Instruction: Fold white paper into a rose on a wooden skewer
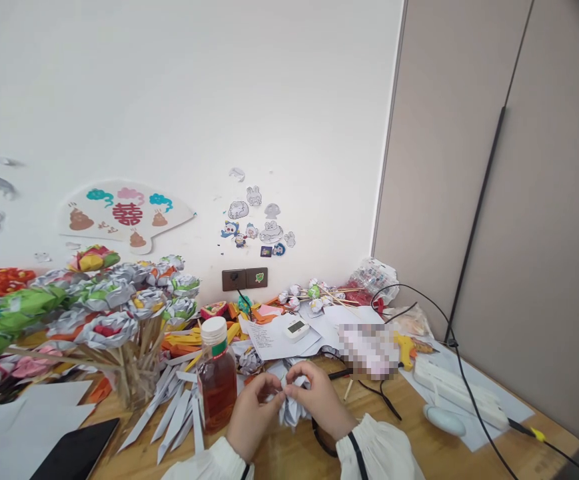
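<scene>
My left hand (253, 415) and my right hand (319, 398) meet over the wooden desk (409, 440), both pinched on a white and silver folded paper flower (292, 404). The fingers curl round its upper folds; its lower part hangs between my wrists. A clear bottle of amber liquid (216, 387) with a white cap stands just left of my left hand. Several folded silver paper strips (176, 417) lie fanned out on the desk beside the bottle.
A bunch of paper flowers on sticks (109, 313) fills a holder at the left. A black phone (76, 453) lies at the lower left. Papers and a small white timer (296, 328) sit behind my hands. A white power strip (456, 390), a white mouse (444, 420) and black cables lie at the right.
</scene>
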The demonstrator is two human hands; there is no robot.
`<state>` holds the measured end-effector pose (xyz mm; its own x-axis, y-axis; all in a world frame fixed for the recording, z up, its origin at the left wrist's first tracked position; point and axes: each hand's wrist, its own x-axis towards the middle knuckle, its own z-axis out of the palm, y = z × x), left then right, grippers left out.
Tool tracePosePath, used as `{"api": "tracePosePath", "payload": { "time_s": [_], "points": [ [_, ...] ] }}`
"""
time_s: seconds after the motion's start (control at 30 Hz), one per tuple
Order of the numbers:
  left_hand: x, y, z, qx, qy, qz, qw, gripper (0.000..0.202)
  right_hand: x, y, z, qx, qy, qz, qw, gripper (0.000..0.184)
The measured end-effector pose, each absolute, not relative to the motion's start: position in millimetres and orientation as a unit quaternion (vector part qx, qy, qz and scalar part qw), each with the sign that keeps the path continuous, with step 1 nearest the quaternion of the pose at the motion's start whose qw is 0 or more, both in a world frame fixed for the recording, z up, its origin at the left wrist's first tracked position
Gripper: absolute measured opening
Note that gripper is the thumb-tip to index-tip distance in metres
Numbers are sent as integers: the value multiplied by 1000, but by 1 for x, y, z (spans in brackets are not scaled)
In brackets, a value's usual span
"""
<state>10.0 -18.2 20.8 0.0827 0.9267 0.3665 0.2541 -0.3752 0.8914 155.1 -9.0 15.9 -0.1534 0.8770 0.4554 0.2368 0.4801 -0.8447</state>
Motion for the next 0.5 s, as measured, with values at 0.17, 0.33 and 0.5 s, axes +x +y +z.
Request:
{"api": "tracePosePath", "payload": {
  "time_s": [0.17,0.33,0.5],
  "points": [
    [11,-21,23,668,442,499,332,17,157,-13,21,-388,-690,342,507,10],
    [12,-24,24,676,443,501,308,16,159,-13,21,-378,-686,368,501,14],
    [14,-24,21,692,434,497,292,12,161,-14,25,-354,-695,398,484,16]
  ]
}}
